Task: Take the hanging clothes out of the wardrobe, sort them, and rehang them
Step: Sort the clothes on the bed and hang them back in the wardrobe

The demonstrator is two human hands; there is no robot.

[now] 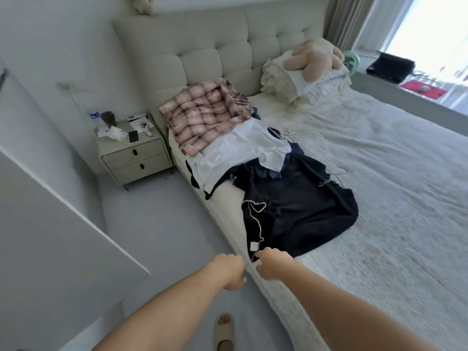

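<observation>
Three garments lie piled along the bed (379,198) edge in the head view: plaid shirt (205,117), white top (240,153), black garment (304,211) nearest you. You're in the sorting step, wardrobe not clearly in view. Left hand (231,273) and right hand (272,264) sit close together at the black garment's near hem; fingers curled, actual grip can't be told. Next: take hold of the hem. Small white tag (254,246), text unreadable.
</observation>
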